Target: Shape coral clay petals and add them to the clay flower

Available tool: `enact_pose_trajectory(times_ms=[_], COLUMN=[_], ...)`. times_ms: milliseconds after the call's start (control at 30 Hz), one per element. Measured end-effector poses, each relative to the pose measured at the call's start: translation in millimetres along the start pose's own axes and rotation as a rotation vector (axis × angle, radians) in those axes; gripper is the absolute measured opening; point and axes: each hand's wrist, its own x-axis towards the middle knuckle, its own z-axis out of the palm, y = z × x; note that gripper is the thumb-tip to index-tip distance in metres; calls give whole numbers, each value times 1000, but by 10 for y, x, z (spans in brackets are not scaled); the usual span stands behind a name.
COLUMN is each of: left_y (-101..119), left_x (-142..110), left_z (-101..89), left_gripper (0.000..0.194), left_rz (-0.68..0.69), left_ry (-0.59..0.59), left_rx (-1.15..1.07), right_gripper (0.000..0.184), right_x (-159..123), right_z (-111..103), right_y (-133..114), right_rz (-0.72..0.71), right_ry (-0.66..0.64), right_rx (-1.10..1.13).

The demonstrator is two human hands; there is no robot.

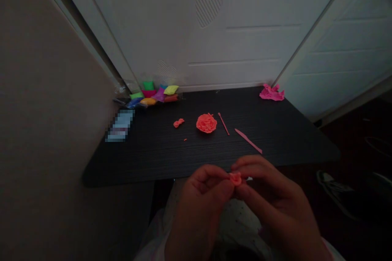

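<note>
Between the fingertips of both hands is a small coral-pink piece of modelling clay [235,179], curled at its top like a little rosebud. My left hand [204,195] pinches it from the left with thumb and forefinger. From the right, my right hand [272,200] grips the same piece, its thumb below and fingers above. Both hands are just in front of the table's near edge. Beyond them on the table lies a round coral clay flower [206,123] with ruffled layers. To its left sit a small lump of coral clay [178,122] and a tiny crumb [185,140].
Right of the flower lie a thin pink modelling tool [223,124] and a pink plastic knife [248,141] on the black table [147,147]. Colourful clay packets [159,94] and a pixelated phone-like shape [121,125] are at left. Crumpled pink material [272,92] rests at the back right.
</note>
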Motion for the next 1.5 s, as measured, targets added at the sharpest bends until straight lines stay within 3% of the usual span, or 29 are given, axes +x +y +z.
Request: enact_pose_trajectory(times_ms=[233,400,533,1000,1167,1300,1400,1500], left_y=[230,364,369,306,222,113,61,48], left_x=[-28,-68,-70,-72,-28,98,197,258], left_z=[-86,-56,-44,-19,-126,-260,-333,-361], left_gripper=[16,10,5,8,30,14,9,8], left_rz=[348,315,314,395,329,224,149,140], left_ry=[95,-37,-37,-12,30,36,161,235], left_rx=[657,960,1027,1102,868,699,511,374], right_gripper=[10,7,6,4,5,8,14,21], right_x=[-3,30,38,51,83,92,141,293], right_z=[-22,-53,-87,-98,-56,33,21,-125], right_y=[-30,-94,-107,-71,-23,85,304,663], right_rz=[101,119,125,146,133,105,47,89], right_ry=[-74,-174,-188,-216,-198,-204,-184,-33], right_rx=[66,-19,-72,-117,-62,-27,-163,-590])
